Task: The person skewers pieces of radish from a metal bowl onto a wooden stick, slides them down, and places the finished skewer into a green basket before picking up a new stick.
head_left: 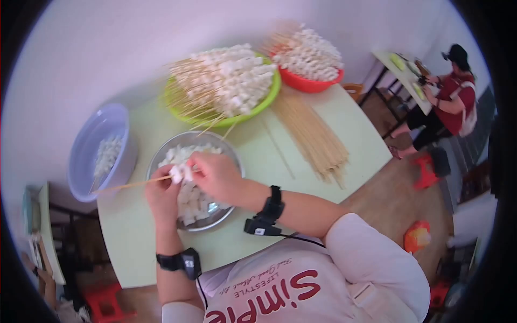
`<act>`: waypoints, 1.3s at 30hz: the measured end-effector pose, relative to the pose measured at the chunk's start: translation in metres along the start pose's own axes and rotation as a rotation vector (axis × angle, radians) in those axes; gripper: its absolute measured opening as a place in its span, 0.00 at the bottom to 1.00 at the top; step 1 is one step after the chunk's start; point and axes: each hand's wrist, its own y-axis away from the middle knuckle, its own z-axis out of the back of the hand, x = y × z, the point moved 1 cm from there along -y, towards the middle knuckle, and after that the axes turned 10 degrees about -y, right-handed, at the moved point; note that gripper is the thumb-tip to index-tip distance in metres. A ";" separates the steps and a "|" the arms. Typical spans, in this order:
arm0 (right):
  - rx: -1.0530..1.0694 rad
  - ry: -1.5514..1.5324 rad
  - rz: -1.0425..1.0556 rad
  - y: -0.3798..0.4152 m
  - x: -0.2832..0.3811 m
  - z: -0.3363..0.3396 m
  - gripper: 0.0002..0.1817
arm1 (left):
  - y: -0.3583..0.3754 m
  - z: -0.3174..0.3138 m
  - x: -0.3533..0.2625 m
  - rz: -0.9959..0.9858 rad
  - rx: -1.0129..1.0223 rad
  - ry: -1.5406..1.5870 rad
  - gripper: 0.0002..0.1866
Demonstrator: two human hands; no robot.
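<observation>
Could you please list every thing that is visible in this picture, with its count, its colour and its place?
metal bowl: one, silver, table centre, holding white cubes
white cube: one, white, pinched at the fingertips on the skewer
skewer: one, pale wood, points left from the hands
lilac bowl: one, left edge of the table, few white pieces inside
green tray: one, far side, heaped with filled skewers
red bowl: one, far right, also filled skewers
bare skewers: a bundle, tan, lying right of centre
table: one, pale green
other person: one, red top, at a far table
red stools: several, on the floor
left hand: grip on skewer, black wristband
right hand: grip on cube, black wristband
</observation>
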 end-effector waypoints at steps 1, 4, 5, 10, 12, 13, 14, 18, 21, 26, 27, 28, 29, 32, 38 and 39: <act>0.000 0.024 -0.008 0.000 0.002 -0.003 0.06 | 0.000 0.000 -0.007 -0.023 -0.002 -0.063 0.11; 0.024 0.089 -0.031 -0.003 0.001 -0.002 0.06 | 0.001 -0.002 -0.007 0.044 0.001 -0.096 0.15; 0.018 0.087 -0.041 -0.003 -0.001 -0.004 0.06 | 0.002 -0.003 -0.015 0.015 -0.031 -0.168 0.14; 0.057 0.029 -0.179 -0.005 0.004 -0.005 0.06 | 0.002 -0.007 -0.006 0.011 -0.071 0.058 0.11; 0.051 0.092 -0.128 -0.003 -0.002 -0.001 0.06 | 0.002 -0.008 -0.012 0.069 -0.024 0.005 0.11; 0.041 0.145 -0.068 -0.004 -0.005 -0.001 0.06 | 0.001 -0.013 -0.010 0.005 -0.030 -0.064 0.11; -0.008 0.195 -0.040 -0.004 -0.008 0.000 0.07 | -0.001 -0.012 -0.008 -0.055 -0.062 -0.161 0.11; 0.032 0.045 -0.113 -0.016 -0.025 0.009 0.07 | -0.007 -0.020 0.000 -0.144 -0.105 -0.090 0.10; 0.144 0.017 -0.213 -0.007 -0.016 0.007 0.09 | 0.005 -0.014 -0.001 -0.111 -0.034 0.059 0.09; 0.167 0.009 -0.187 0.000 -0.041 0.013 0.10 | 0.002 -0.021 0.001 -0.084 -0.056 -0.001 0.07; 0.150 -0.031 -0.204 -0.003 -0.038 0.009 0.10 | -0.004 -0.010 -0.004 -0.099 -0.073 -0.017 0.07; 0.151 -0.106 -0.213 -0.004 -0.037 0.008 0.11 | -0.004 -0.010 -0.007 -0.074 -0.034 0.040 0.07; 0.161 -0.091 -0.228 -0.005 -0.038 0.012 0.11 | 0.001 -0.015 -0.008 -0.036 0.012 0.109 0.08; 0.160 -0.065 -0.333 -0.005 -0.036 0.016 0.11 | 0.003 -0.022 -0.007 -0.009 0.015 0.082 0.08; 0.091 -0.225 -0.312 -0.001 -0.040 0.009 0.10 | 0.002 -0.021 -0.008 -0.114 -0.045 0.039 0.08; 0.077 -0.245 -0.303 -0.005 -0.039 0.008 0.09 | 0.001 -0.020 -0.008 -0.131 -0.066 0.010 0.09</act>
